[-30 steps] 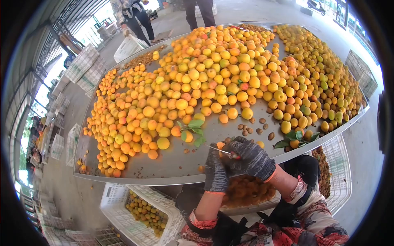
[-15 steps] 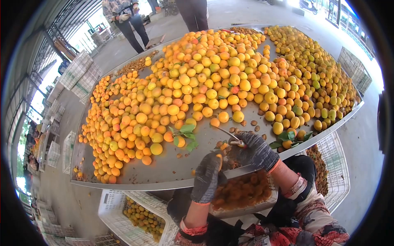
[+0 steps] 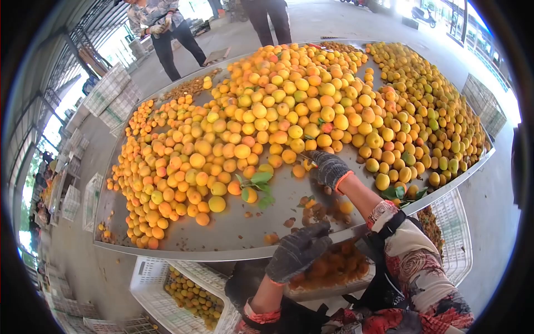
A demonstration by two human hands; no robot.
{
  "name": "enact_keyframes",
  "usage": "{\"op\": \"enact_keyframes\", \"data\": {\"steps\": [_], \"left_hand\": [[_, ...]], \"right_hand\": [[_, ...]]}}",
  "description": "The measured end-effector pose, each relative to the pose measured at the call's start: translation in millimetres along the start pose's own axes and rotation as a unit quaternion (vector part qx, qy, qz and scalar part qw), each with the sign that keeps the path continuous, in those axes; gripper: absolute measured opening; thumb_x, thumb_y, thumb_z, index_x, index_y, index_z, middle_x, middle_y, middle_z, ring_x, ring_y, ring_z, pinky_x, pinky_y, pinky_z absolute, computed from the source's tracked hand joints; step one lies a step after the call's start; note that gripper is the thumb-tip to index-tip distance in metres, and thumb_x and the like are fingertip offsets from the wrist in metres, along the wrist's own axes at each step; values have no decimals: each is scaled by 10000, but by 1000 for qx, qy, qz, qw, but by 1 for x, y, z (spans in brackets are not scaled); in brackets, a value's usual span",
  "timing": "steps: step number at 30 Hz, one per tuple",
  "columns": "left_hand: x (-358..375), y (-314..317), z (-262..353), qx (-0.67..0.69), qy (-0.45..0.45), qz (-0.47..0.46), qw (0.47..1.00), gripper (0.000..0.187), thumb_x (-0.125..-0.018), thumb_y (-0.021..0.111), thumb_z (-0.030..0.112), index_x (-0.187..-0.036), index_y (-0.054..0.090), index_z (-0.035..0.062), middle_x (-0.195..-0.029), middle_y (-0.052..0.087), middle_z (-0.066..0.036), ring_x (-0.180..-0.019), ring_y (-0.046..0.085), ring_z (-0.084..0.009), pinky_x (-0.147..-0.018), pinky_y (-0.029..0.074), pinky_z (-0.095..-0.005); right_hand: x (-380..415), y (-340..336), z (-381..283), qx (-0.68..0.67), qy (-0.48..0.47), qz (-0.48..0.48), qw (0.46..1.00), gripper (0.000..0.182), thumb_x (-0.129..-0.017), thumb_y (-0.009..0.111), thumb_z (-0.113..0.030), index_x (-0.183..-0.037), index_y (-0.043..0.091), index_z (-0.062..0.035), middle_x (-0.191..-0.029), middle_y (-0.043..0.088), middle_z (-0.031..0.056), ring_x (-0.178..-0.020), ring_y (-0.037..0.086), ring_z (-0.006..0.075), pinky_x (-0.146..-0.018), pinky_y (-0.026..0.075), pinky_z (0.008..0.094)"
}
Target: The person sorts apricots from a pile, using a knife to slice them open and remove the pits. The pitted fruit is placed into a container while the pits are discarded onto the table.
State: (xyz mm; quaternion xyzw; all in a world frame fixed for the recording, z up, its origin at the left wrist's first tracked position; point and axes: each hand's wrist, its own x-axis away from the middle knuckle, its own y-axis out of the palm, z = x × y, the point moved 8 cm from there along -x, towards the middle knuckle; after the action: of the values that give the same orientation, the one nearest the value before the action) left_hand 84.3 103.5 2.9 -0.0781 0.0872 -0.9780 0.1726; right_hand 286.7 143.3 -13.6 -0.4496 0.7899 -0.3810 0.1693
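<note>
Apricots (image 3: 261,111) lie heaped on a metal table (image 3: 233,234). My right hand (image 3: 329,169), in a dark grey knit glove, reaches to the near edge of the heap. Its fingers are closed around a small knife, mostly hidden by the glove, and touch an apricot piece (image 3: 307,164). My left hand (image 3: 297,253), gloved alike, hovers at the table's front rim with its fingers stretched out and holds nothing visible. Apricot pits and scraps (image 3: 317,214) lie between my hands. Under the left hand, a crate of orange apricot pieces (image 3: 339,264) is blurred.
A white crate (image 3: 147,275) with yellow-green apricots stands below the table at left. Another white crate (image 3: 456,222) is at right, beside brown scraps (image 3: 429,225). A leafy sprig (image 3: 258,181) lies by the heap. Two people (image 3: 167,33) stand beyond the table.
My right hand has moved up and away to the heap with the knife. My left hand has dropped toward the rim, and the apricot piece it held is gone from its fingers.
</note>
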Motion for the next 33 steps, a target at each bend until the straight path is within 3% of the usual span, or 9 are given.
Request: {"op": "enact_keyframes", "data": {"steps": [3, 5, 8, 11, 13, 15, 19, 26, 33], "left_hand": [[-2, -10, 0, 7, 64, 27, 998, 286, -831, 555, 130, -1102, 545, 41, -1020, 592, -132, -897, 585, -269, -748, 464, -316], [0, -31, -10, 103, 94, 149, 979, 326, -863, 542, 164, -1145, 509, 5, -986, 573, -66, -880, 536, -113, -773, 439, -250], [4, -48, -12, 284, -3, 259, 923, 334, -886, 509, 188, -1166, 485, 7, -992, 567, -52, -865, 527, -116, -776, 432, -234], [2, -62, -30, 223, 45, 319, 920, 393, -873, 540, 202, -1196, 443, 1, -1056, 547, -76, -792, 550, -96, -658, 482, -248], [6, -54, -18, 300, 36, 307, 902, 399, -873, 539, 212, -1206, 438, 15, -1054, 547, -77, -772, 550, -92, -633, 480, -234], [7, -50, -16, 375, 27, 292, 879, 406, -873, 538, 221, -1215, 432, 29, -1053, 546, -77, -752, 550, -88, -608, 478, -221], [9, -51, -11, 473, 81, 259, 838, 437, -857, 559, 257, -1222, 429, 55, -1007, 562, -67, -735, 569, -122, -603, 486, -245], [9, -51, 6, 502, 134, 247, 818, 477, -831, 588, 289, -1219, 430, 61, -968, 567, -85, -700, 560, -142, -592, 480, -277], [9, -52, -1, 531, 109, 242, 805, 486, -821, 603, 276, -1214, 431, 49, -919, 567, -79, -682, 549, -140, -556, 461, -273]], "right_hand": [[3, 2, -13, 69, 28, -36, 997, 412, -745, 597, -163, -1135, 510, -61, -1026, 575, 168, -937, 563, 288, -799, 447, 358], [10, -5, -28, -61, -65, 28, 996, 395, -758, 606, -180, -1122, 518, -54, -1010, 583, 149, -924, 573, 241, -796, 450, 326], [30, 10, -42, -148, -82, -78, 983, 462, -748, 660, -210, -1150, 502, -46, -976, 590, 113, -901, 557, 187, -796, 447, 292], [68, 12, -75, -177, -125, -131, 967, 531, -731, 696, -183, -1192, 469, -47, -996, 586, 93, -900, 542, 161, -805, 440, 274], [81, 17, -79, -174, -106, -157, 966, 545, -728, 704, -175, -1202, 462, -57, -1018, 581, 87, -918, 540, 152, -816, 436, 276], [94, 5, -100, -93, -288, -66, 951, 527, -737, 698, -147, -1198, 456, -59, -1026, 579, 73, -925, 538, 132, -822, 437, 277], [99, -7, -94, -422, -159, -147, 880, 474, -763, 669, -108, -1178, 450, -35, -1059, 566, 72, -936, 539, 137, -820, 435, 286], [134, -34, -101, -110, -311, 38, 943, 343, -810, 590, -58, -1125, 467, 1, -1027, 572, 113, -920, 566, 172, -788, 452, 310], [147, -25, -107, -143, -296, 31, 944, 287, -812, 570, -27, -1088, 504, 15, -950, 596, 163, -841, 614, 260, -726, 478, 318]]}}
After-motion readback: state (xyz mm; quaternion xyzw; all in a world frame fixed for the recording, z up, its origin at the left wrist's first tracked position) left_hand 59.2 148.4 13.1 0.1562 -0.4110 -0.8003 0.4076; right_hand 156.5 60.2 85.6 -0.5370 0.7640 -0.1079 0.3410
